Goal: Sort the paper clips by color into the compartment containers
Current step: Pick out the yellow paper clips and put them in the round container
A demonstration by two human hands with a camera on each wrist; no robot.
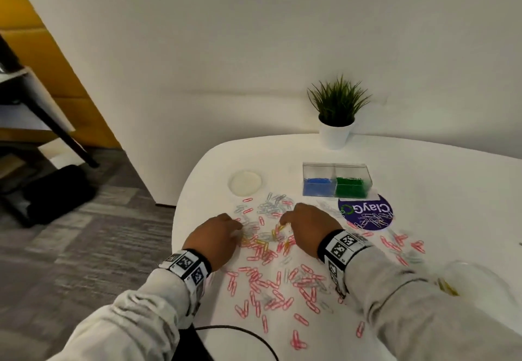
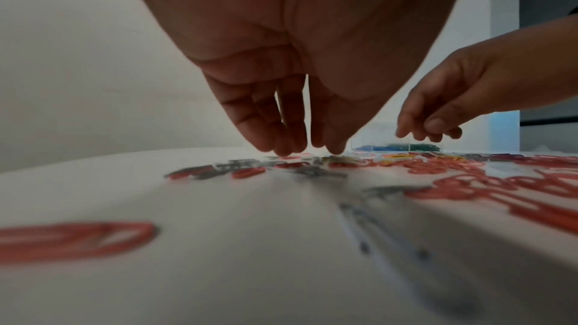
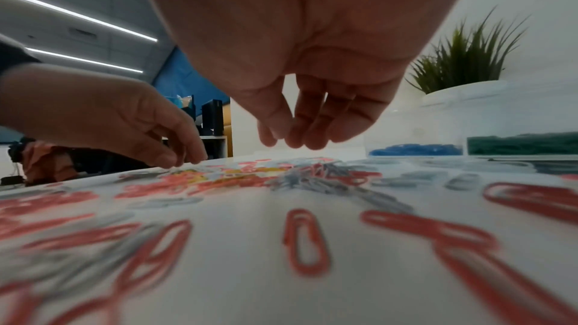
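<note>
Although the blue and green paper clips already lie sorted in the two halves of the clear compartment container (image 1: 336,180) at the far right of the white surface (image 1: 452,191), most of the work seems left: a wide scatter of red paper clips (image 1: 271,281) covers the near middle, silver ones (image 1: 271,205) bunch farther off and over a purple sticker (image 1: 367,213), and a small knot of yellow clips (image 1: 275,236) sits between the hands. A second clear container (image 1: 474,278) at the near right holds a few yellow clips. The left hand (image 1: 211,240) has its fingers (image 2: 281,142) narrowed down onto the pile; the right hand (image 1: 308,225) hovers, fingers (image 3: 297,137) loosely bunched; whether either holds a clip I cannot tell.
</note>
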